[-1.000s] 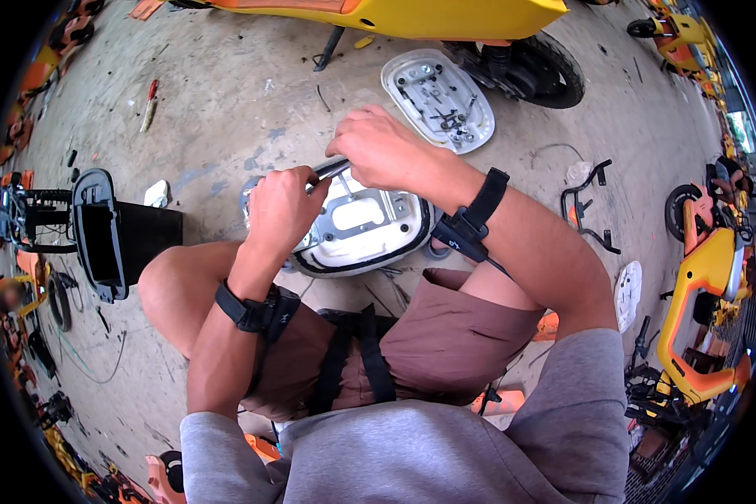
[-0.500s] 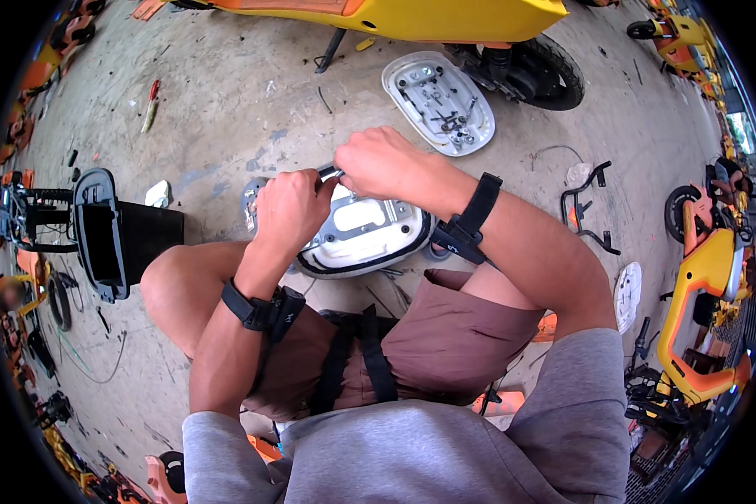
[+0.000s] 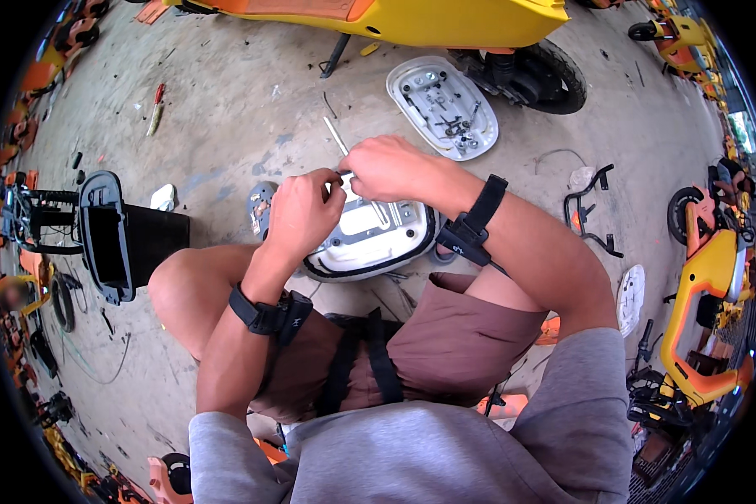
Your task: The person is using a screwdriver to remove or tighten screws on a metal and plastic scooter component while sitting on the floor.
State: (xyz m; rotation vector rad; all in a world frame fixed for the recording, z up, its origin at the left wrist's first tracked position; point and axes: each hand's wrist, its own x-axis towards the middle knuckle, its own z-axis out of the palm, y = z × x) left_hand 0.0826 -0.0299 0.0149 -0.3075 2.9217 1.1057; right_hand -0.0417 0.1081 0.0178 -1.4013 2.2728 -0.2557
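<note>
An upturned scooter seat (image 3: pixel 378 252), with a white base and black edging, lies in front of my knees. My left hand (image 3: pixel 302 214) is closed at its far left side, thumb and fingers pinched on the black edging. Beside it, my right hand (image 3: pixel 391 168) is closed around a thin pale rod (image 3: pixel 335 134), whose end sticks out past the knuckles toward the far left. The rod's grip is hidden in the fist. Both hands cover the far part of the seat.
A white tray-like shell (image 3: pixel 445 109) holding screws and small parts lies beyond, near a yellow scooter (image 3: pixel 445 23). A black bin-shaped housing (image 3: pixel 155 239) is on the left. A red-handled tool (image 3: pixel 156 109), a black bent bracket (image 3: pixel 573 210) and a white panel (image 3: pixel 630 298) lie on the floor.
The pale rod now shows beyond my right hand; it was not visible before. Both hands have shifted slightly right and down in the view, as has most of the scene.
</note>
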